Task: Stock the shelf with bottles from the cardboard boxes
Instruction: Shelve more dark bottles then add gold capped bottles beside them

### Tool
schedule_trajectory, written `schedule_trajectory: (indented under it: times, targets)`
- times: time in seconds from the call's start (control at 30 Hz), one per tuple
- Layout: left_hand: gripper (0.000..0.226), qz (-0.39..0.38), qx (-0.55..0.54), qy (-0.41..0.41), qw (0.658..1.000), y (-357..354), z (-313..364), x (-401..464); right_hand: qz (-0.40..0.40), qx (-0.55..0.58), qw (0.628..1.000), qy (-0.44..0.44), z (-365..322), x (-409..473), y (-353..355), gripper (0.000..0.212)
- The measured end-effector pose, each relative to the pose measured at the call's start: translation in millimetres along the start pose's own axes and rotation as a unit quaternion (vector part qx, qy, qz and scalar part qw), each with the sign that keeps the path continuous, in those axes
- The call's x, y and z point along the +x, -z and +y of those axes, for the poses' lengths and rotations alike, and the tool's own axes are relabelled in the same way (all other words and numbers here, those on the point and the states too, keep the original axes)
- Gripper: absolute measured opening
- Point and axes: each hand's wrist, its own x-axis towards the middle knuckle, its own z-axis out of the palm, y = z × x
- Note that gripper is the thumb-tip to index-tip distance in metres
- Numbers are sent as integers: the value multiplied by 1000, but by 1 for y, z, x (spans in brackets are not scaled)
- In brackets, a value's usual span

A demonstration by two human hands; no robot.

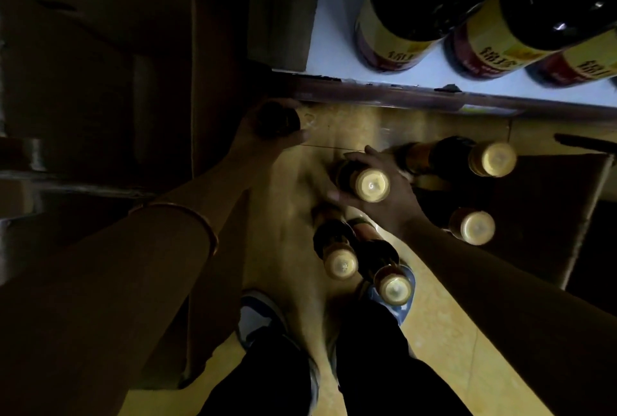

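Yellow caps mark the bottles we count on the floor: two standing by our feet, one in the open cardboard box at right, one just beyond it. Our right hand has its grip clamped round the neck of a fifth bottle, fingers curled under the cap. Our left hand, a bangle on its forearm, has its grip clamped on a dark bottle near the shelf edge. On the white shelf above, three dark bottles with yellow and red labels stand side by side. More cardboard boxes sit in shadow at left.
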Motion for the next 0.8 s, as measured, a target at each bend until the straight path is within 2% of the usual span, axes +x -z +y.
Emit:
schedule_trajectory:
  times: [0.17,0.27,0.37,0.47,0.63,0.7,0.8]
  targets:
    - [32,21,-20,24,999,-3,7,-6,9,-22,999,34,-7,1,-2,63]
    - [29,-2,6,70,998,3,14,-37,-3,-52,998,20,-22,-10,9,58]
    - [19,-5,-11,101,995,17,33,-84,12,-22,998,55,-48,-42,28,56]
    - [14,-12,-12,97,995,32,65,-129,37,6,994,99,-81,-81,52,55]
    - [9,21,-31,82,996,46,148,-193,72,63,989,110,-149,-152,96,54]
    - [17,38,-36,77,996,53,188,-215,71,77,987,118,-178,-181,118,56]
    - [16,37,-5,-1,999,64,244,-249,43,52,991,120,-221,-226,156,57]
